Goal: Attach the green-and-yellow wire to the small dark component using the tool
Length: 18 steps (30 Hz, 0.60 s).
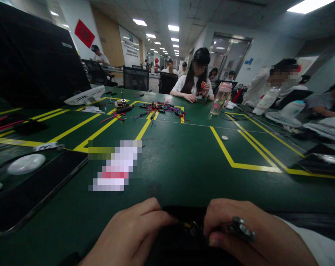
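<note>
At the bottom of the head view, my left hand (134, 229) is closed, thumb hidden, its index finger reaching right over a dark area. Beyond its fingertip shows a thin wire (187, 224) with a yellowish part, dim and blurred. My right hand (233, 225) is closed around a silvery metal hand tool (243, 229); two rounded metal ends stick out over the fingers. Another shiny metal part (194, 228) lies between my hands, close to the wire. Whether it belongs to the same tool I cannot tell.
A dark phone (40, 188) and white computer mouse (26, 164) lie left. A blurred-out white paper (117, 166) is ahead. Farther off are a tangle of coloured wires (161, 109), a pink-lidded bottle (221, 98), a white cap (224, 137) and a seated person (195, 81).
</note>
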Tool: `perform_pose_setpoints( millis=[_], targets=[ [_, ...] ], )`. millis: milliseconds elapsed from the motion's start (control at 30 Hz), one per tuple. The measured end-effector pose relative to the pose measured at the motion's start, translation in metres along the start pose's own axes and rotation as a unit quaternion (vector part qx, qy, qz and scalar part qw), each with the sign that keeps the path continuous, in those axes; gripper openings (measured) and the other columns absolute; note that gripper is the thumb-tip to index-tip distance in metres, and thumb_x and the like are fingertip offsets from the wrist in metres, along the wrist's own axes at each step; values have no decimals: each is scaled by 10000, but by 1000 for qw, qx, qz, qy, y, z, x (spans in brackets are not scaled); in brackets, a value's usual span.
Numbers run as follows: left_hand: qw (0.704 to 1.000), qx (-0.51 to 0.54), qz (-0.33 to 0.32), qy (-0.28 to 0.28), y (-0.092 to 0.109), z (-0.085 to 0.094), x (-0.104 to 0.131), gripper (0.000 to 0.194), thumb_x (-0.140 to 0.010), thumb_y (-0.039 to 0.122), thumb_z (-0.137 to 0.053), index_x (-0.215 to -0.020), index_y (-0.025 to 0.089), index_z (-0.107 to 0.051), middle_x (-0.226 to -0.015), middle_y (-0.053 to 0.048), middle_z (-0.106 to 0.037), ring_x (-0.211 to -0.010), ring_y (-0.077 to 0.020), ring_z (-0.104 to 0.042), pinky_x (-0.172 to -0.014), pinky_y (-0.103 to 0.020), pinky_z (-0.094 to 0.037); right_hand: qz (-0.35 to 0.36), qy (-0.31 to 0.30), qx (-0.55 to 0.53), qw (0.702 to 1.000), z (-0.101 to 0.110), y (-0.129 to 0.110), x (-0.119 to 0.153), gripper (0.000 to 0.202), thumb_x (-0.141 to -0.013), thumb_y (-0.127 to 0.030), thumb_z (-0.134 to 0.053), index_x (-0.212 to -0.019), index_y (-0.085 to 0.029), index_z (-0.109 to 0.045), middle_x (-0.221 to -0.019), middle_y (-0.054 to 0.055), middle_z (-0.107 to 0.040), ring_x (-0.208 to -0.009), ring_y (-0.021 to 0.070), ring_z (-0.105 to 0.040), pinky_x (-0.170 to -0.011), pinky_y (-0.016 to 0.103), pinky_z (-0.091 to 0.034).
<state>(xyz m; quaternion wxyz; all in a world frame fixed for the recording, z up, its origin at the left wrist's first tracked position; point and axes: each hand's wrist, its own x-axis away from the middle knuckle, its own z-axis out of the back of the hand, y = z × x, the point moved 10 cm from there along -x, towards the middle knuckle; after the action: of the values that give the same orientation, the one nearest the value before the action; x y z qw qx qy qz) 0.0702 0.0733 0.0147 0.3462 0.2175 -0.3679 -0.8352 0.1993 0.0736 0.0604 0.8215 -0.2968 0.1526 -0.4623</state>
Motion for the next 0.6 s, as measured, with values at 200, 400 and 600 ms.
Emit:
perform_pose_setpoints(
  millis=[200, 400, 600],
  targets=[
    [1000, 7, 1, -6, 1, 0, -1, 456, -955, 66, -372, -1216, 404, -533, -1167, 67, -577, -1065, -102, -569, -891, -168, -435, 54, -43, -38, 997, 6, -17, -2, 175, -871, -99, -535, -801, -218, -642, -789, -28, -630, -716, 110, -596, -640, 190, -438],
    [1000, -7, -4, -1, 0, -1, 1, 426, -949, 63, -359, -1182, 366, -547, -1079, 38, -582, -1000, -113, -585, -845, -177, -451, -31, 30, -34, 999, 18, 2, 5, 165, -882, -304, -583, -742, -219, -602, -649, -30, -601, -573, 133, -544, -521, 218, -411],
    [1000, -21, -2, 2, -3, 0, 3, 417, -938, 59, -365, -1152, 359, -561, -1032, 44, -597, -914, -108, -603, -773, -159, -456, -58, 23, -8, 998, 7, 2, 3, 110, -800, -264, -657, -702, -221, -632, -649, -20, -660, -567, 147, -600, -498, 209, -427]
  ],
)
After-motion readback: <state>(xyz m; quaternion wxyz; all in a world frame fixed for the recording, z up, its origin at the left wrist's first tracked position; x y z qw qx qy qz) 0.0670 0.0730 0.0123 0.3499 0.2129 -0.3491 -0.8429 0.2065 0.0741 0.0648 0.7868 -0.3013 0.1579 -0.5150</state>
